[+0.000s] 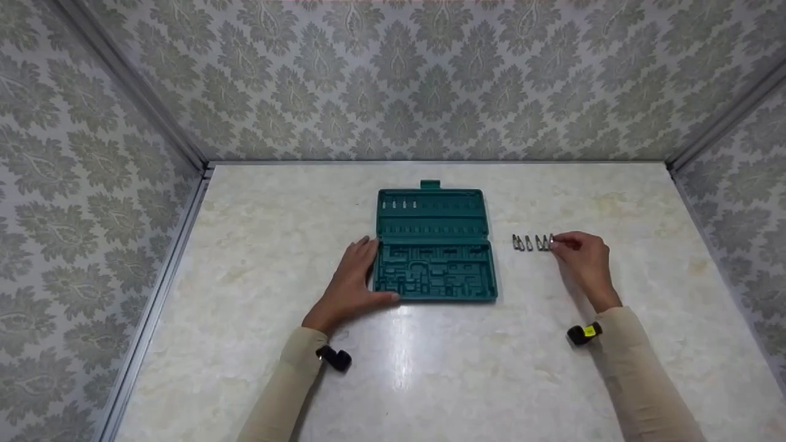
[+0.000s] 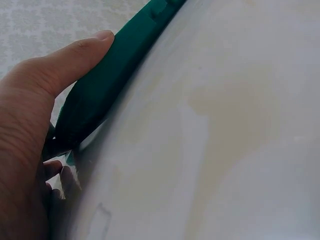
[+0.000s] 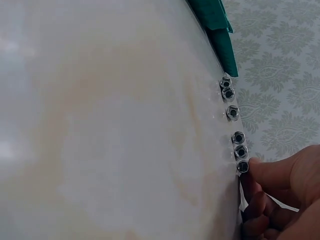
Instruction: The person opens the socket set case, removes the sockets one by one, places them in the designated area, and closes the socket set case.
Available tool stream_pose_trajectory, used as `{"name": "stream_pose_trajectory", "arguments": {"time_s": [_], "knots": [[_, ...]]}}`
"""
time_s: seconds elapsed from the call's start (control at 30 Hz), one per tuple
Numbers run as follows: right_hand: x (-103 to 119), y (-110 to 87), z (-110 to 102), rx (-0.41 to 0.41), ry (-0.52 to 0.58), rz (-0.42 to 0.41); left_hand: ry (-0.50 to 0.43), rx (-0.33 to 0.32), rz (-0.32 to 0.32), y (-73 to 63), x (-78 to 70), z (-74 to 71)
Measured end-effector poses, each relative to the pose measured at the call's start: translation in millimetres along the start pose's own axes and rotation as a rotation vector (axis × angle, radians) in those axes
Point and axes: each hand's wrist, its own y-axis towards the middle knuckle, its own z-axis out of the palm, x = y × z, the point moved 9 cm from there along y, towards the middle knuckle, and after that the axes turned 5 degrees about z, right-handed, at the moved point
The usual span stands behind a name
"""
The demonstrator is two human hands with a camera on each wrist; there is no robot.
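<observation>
A green plastic tool case (image 1: 433, 270) lies unfolded flat on the table, its moulded recesses showing. My left hand (image 1: 352, 282) holds its near left corner, thumb along the front edge and fingers at the left side. In the left wrist view, the thumb touches the case's wall (image 2: 107, 70). Several small silver socket bits (image 1: 529, 243) lie in a loose row right of the case. With thumb and fingertips, my right hand (image 1: 586, 264) pinches the rightmost socket bit (image 3: 243, 166). The hollow ends of the bits face the right wrist camera.
Several small silver pieces (image 1: 404, 205) sit in the upper left slots of the case's far half. A latch tab (image 1: 430, 184) sticks out at its far edge. The pale marbled table (image 1: 276, 215) meets patterned wall panels (image 1: 399, 80) at the back and sides.
</observation>
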Motion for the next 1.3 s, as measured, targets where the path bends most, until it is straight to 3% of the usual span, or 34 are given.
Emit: {"name": "stream_pose_trajectory", "arguments": {"time_s": [0.63, 1.03, 1.2, 1.3], "knots": [[-3.7, -3.0, 8.8, 0.005, 0.016, 0.057, -0.047, -0.013, -0.026, -0.7, 2.4, 1.8], [-2.2, -8.4, 18.6, 0.021, 0.046, 0.028, -0.036, -0.014, -0.029, -3.1, 3.2, 0.8], [4.2, -7.1, 14.6, -0.001, 0.063, 0.070, -0.050, -0.020, -0.041, -5.0, 2.4, 0.6], [17.5, -4.8, 11.7, -0.030, 0.077, 0.046, -0.054, -0.020, -0.038, -5.9, 1.5, 0.4]]}}
